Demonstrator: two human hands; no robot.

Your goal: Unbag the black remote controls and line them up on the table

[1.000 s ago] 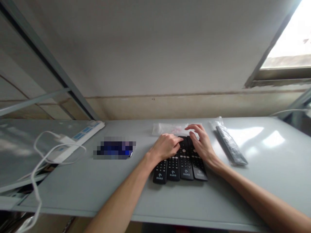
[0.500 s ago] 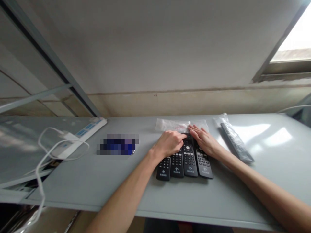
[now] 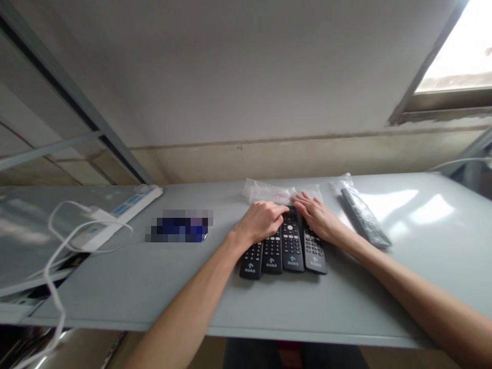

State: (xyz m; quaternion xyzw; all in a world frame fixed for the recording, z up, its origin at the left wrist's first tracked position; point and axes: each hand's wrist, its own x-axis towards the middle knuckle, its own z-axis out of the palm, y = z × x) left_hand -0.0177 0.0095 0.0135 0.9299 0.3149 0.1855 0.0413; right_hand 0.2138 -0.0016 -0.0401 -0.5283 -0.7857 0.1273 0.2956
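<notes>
Several black remote controls (image 3: pixel 284 251) lie side by side on the grey table (image 3: pixel 346 302), keypads up. My left hand (image 3: pixel 261 221) rests curled on the far ends of the left remotes, fingers bent down onto them. My right hand (image 3: pixel 317 218) lies flat with fingers stretched out over the far ends of the right remotes. Just behind both hands sits a clear plastic bag (image 3: pixel 269 192).
One bagged remote (image 3: pixel 363 218) lies apart at the right. A blurred dark blue object (image 3: pixel 179 229) sits left of the hands. A white power strip (image 3: pixel 115 215) with a looping white cable (image 3: pixel 57 256) is at far left. A wall stands close behind the table.
My right hand has dropped from a raised, arched pose to lying flat on the remotes. The left hand stays on the remotes. The view shifted slightly.
</notes>
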